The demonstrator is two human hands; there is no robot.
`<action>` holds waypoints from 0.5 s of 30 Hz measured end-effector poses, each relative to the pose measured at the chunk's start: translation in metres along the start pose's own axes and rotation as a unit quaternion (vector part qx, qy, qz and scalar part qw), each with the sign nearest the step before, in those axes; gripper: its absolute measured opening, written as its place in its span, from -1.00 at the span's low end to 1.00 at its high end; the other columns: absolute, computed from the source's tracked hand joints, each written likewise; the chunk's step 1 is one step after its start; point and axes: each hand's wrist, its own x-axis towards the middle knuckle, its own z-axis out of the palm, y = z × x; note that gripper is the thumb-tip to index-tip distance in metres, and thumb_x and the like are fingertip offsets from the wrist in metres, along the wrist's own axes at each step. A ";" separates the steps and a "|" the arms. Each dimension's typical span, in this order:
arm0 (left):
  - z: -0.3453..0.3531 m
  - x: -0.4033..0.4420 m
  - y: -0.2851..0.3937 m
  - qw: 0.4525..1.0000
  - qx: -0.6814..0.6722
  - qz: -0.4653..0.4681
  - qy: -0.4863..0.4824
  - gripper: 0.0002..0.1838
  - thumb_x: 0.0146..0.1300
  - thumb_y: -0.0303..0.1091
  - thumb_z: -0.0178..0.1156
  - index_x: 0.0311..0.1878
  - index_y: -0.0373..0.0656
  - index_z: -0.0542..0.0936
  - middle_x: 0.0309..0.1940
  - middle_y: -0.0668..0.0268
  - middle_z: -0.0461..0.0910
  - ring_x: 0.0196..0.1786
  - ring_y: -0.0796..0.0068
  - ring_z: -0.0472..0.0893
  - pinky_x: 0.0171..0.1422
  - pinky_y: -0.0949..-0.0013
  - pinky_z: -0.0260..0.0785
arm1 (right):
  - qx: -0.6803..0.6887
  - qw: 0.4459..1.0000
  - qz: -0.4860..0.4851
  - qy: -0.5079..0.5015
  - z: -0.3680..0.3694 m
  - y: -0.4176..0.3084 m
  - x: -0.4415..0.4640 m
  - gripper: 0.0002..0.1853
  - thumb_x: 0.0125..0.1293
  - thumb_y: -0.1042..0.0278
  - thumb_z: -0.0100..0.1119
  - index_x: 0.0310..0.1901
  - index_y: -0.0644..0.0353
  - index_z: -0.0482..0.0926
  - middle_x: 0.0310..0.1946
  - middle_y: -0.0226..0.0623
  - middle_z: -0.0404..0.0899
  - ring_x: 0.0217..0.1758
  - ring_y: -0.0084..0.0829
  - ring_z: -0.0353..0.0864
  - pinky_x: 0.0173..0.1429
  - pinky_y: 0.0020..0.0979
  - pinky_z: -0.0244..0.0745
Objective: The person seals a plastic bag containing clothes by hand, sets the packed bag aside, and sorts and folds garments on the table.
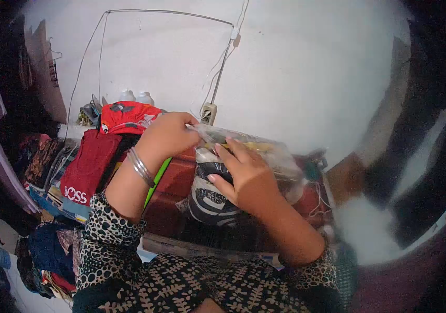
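Observation:
A clear plastic bag lies before me on the reddish-brown surface, with folded black, white and yellow cloth inside it. My left hand, wearing metal bangles at the wrist, is closed in a pinch on the bag's upper left edge. Over the bag's middle rests my right hand, its fingers stretched out and thumb apart. Its fingertips lie near the plastic edge, and the palm covers part of the bag.
Left of the bag are a dark red folded BOSS garment and a red printed cloth. More clothes are piled lower left. White bottles and a socket are by the wall. A cord hangs at right.

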 end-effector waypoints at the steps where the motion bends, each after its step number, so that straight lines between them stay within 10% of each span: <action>1: 0.000 0.000 0.005 1.000 -0.001 -0.001 0.001 -0.68 0.07 -0.32 0.21 -0.10 -0.23 0.66 -0.35 0.10 0.68 -0.27 0.28 0.69 -0.13 0.29 0.50 | 0.004 1.000 -0.003 0.002 0.001 0.001 0.000 -0.39 0.18 0.02 0.27 0.16 0.28 0.48 0.17 0.10 0.44 0.21 0.00 0.47 0.26 -0.09 0.37; 15: -0.004 0.002 0.018 0.987 0.152 0.025 0.035 -0.73 0.01 -0.30 0.23 -0.17 -0.05 0.70 -0.28 0.12 0.68 -0.17 0.10 0.66 -0.05 0.14 0.50 | 0.105 0.993 -0.010 -0.049 -0.003 0.011 0.025 -0.46 0.22 0.02 0.23 0.07 0.29 0.46 0.08 0.15 0.49 0.13 0.09 0.50 0.19 -0.07 0.43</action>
